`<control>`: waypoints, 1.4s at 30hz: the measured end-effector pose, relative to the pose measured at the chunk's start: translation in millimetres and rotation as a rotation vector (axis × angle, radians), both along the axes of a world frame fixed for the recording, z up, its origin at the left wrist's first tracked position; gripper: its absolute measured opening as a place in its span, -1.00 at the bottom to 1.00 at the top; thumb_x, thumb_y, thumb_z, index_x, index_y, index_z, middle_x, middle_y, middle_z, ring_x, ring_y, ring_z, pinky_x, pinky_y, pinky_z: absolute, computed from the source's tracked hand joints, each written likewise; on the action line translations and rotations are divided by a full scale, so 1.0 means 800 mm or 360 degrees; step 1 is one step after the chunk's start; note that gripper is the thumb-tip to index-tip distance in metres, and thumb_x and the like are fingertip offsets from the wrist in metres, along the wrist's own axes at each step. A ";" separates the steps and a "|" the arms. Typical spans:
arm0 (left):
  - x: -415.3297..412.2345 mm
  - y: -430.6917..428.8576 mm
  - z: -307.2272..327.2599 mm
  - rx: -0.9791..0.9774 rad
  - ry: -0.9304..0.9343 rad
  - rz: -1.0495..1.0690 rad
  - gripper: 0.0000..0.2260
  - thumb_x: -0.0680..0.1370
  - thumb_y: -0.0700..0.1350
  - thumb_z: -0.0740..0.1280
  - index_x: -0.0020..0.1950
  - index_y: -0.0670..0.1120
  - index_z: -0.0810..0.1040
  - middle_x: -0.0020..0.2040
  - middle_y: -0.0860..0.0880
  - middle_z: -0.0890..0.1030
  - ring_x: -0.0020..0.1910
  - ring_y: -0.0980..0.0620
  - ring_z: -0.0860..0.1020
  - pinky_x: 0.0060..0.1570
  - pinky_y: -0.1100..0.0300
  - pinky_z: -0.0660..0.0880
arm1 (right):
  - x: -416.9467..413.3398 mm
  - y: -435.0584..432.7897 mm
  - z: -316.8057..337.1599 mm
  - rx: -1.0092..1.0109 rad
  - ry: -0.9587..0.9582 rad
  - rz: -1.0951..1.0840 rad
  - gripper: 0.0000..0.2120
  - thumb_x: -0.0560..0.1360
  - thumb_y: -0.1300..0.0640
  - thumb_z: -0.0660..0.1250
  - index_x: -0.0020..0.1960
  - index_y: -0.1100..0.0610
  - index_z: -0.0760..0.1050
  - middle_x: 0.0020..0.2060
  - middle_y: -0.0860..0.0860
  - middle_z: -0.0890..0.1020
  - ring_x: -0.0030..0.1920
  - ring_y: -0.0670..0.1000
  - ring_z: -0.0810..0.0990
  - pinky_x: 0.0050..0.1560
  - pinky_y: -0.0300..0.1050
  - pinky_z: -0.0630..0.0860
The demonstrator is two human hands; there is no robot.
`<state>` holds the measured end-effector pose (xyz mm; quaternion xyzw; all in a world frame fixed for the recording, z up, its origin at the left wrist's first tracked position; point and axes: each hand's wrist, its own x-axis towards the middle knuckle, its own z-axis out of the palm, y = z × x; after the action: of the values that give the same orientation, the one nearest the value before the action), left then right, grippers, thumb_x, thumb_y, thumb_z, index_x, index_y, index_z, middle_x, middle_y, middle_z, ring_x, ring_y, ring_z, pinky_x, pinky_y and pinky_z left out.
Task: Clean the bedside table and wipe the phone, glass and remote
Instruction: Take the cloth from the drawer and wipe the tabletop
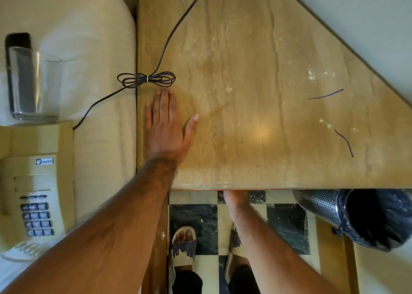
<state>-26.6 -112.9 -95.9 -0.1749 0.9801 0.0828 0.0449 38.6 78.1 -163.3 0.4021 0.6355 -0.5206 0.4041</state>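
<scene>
The bedside table (256, 93) fills most of the view, and everything else is placed against it. Its stone top has been emptied of the phone, glass and remote, so clearing looks done, but the top itself is not clean: pale crumbs and specks lie toward its right side, and two thin dark threads (326, 94) rest on it near the slanted right edge. No cloth is visible anywhere, so wiping seems not to have started.

Left of the table lies the bed (89, 37), which now holds the task's things. The phone (35, 186) sits on the bed well left of the table's front corner, its cord (146, 79) running up across the table's left edge in a tied bundle. The glass (35, 84) stands on the bed beyond the phone, and the dark remote (17, 42) lies just behind the glass, partly seen through it. None of the three shows signs of being wiped, though that is hard to judge.

A perforated metal bin (356, 215) with a dark liner stands below the table's front right edge.

The left hand (166, 126) lies flat on the table near its left edge, fingers spread and holding nothing. The right hand (236, 199) is at the table's front edge, fingers tucked under the lip; I cannot tell its grip. My judgement: sweeping crumbs toward that cupped hand may come next.
</scene>
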 end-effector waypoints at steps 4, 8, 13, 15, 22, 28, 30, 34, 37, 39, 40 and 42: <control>0.000 -0.002 -0.003 -0.0023 0.0015 -0.0002 -0.24 0.68 0.31 -0.13 0.69 -0.21 0.08 0.69 -0.20 0.13 0.69 -0.13 0.05 0.66 -0.12 -0.06 | 0.008 0.013 -0.011 0.0083 -0.0028 0.0195 -0.69 0.74 0.23 0.11 0.12 0.27 0.62 -0.21 0.10 0.74 -0.44 -0.07 0.61 -0.44 -0.25 0.47; 0.000 -0.001 -0.001 -0.0024 0.0022 -0.0002 -0.24 0.67 0.31 -0.13 0.68 -0.22 0.10 0.68 -0.22 0.16 0.68 -0.16 0.08 0.66 -0.13 -0.06 | 0.043 0.033 0.001 0.0009 -0.0080 0.0268 -0.71 0.70 0.18 0.15 -0.04 0.18 0.61 -0.33 0.02 0.72 -0.40 -0.06 0.63 -0.33 -0.23 0.46; 0.000 0.000 -0.001 -0.0028 0.0031 -0.0009 -0.25 0.68 0.30 -0.11 0.68 -0.22 0.09 0.70 -0.18 0.09 0.69 -0.13 0.03 0.66 -0.12 -0.07 | 0.118 0.052 0.032 0.0075 -0.0079 0.0153 -0.83 0.72 0.10 0.26 0.08 0.16 0.57 -0.04 0.09 0.72 -0.14 0.06 0.70 -0.44 -0.39 0.48; 0.000 -0.001 -0.001 -0.0028 0.0039 -0.0002 -0.25 0.68 0.29 -0.10 0.68 -0.22 0.09 0.70 -0.18 0.11 0.69 -0.14 0.04 0.66 -0.13 -0.06 | 0.136 0.059 0.050 0.0202 -0.0007 0.0272 -0.88 0.66 0.01 0.38 0.06 0.06 0.53 -0.05 0.03 0.70 -0.11 0.08 0.74 -0.38 -0.33 0.56; 0.000 0.001 -0.003 -0.0020 0.0024 0.0014 -0.24 0.67 0.31 -0.12 0.69 -0.21 0.08 0.68 -0.21 0.14 0.68 -0.16 0.07 0.67 -0.10 -0.09 | 0.099 0.088 0.107 0.0557 0.0947 0.0703 -0.82 0.62 0.12 0.40 0.19 -0.07 0.57 0.00 -0.28 0.63 -0.02 -0.28 0.65 -0.04 -0.48 0.53; 0.000 0.001 -0.004 -0.0020 0.0059 0.0007 -0.25 0.68 0.30 -0.12 0.69 -0.21 0.07 0.71 -0.17 0.08 0.70 -0.12 0.03 0.66 -0.14 -0.04 | -0.004 0.051 0.044 0.0722 0.0528 0.1133 -0.78 0.69 0.15 0.30 -0.13 0.01 0.42 -0.07 0.03 0.65 0.07 0.09 0.63 0.18 0.02 0.61; -0.001 0.000 -0.005 -0.0020 0.0061 0.0005 -0.25 0.68 0.30 -0.11 0.69 -0.21 0.07 0.71 -0.17 0.07 0.70 -0.12 0.02 0.66 -0.14 -0.04 | -0.011 0.042 0.031 0.0718 0.0516 0.1025 -0.84 0.68 0.15 0.32 -0.04 -0.02 0.40 0.10 0.10 0.67 0.23 0.16 0.61 0.32 0.02 0.55; 0.000 0.001 -0.005 -0.0042 0.0054 0.0007 -0.24 0.68 0.31 -0.14 0.69 -0.21 0.07 0.70 -0.19 0.11 0.69 -0.13 0.04 0.66 -0.13 -0.04 | -0.016 0.044 0.009 0.0542 0.0392 0.0674 -0.83 0.65 0.08 0.39 0.21 0.03 0.48 0.25 0.08 0.60 0.33 0.14 0.53 0.40 -0.05 0.43; 0.000 0.000 -0.007 -0.0050 0.0060 0.0011 -0.25 0.68 0.31 -0.13 0.69 -0.21 0.08 0.69 -0.20 0.12 0.69 -0.14 0.06 0.66 -0.13 -0.03 | -0.004 0.046 0.008 0.0478 0.0354 0.0927 -0.80 0.55 -0.01 0.49 0.01 -0.01 0.48 -0.08 -0.09 0.54 0.03 -0.02 0.51 0.14 -0.16 0.53; 0.001 0.000 -0.007 -0.0040 0.0071 0.0007 -0.25 0.69 0.31 -0.12 0.69 -0.21 0.08 0.69 -0.19 0.11 0.69 -0.14 0.06 0.66 -0.13 -0.04 | 0.011 0.046 0.019 0.0421 0.0331 0.1251 -0.77 0.54 0.00 0.45 -0.18 -0.01 0.42 -0.25 -0.08 0.51 -0.21 -0.05 0.54 -0.21 -0.19 0.54; 0.001 0.000 -0.007 -0.0036 0.0076 0.0008 -0.25 0.69 0.31 -0.11 0.69 -0.21 0.08 0.70 -0.19 0.10 0.69 -0.14 0.05 0.66 -0.12 -0.04 | 0.018 0.046 0.025 0.0387 0.0345 0.1400 -0.76 0.54 -0.01 0.42 -0.20 0.00 0.40 -0.28 -0.06 0.49 -0.28 -0.06 0.51 -0.33 -0.19 0.44; 0.001 0.000 -0.008 -0.0029 0.0080 0.0009 -0.25 0.69 0.31 -0.11 0.69 -0.20 0.06 0.70 -0.18 0.08 0.69 -0.12 0.03 0.66 -0.12 -0.05 | 0.024 0.049 0.034 0.0391 0.0463 0.1634 -0.73 0.55 -0.01 0.37 -0.22 0.04 0.36 -0.31 -0.03 0.45 -0.34 -0.06 0.45 -0.39 -0.15 0.32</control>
<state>-26.1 -113.2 -101.9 -0.1759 0.9811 0.0783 0.0182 58.2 117.3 -135.8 0.0083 0.8556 -0.2287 0.4644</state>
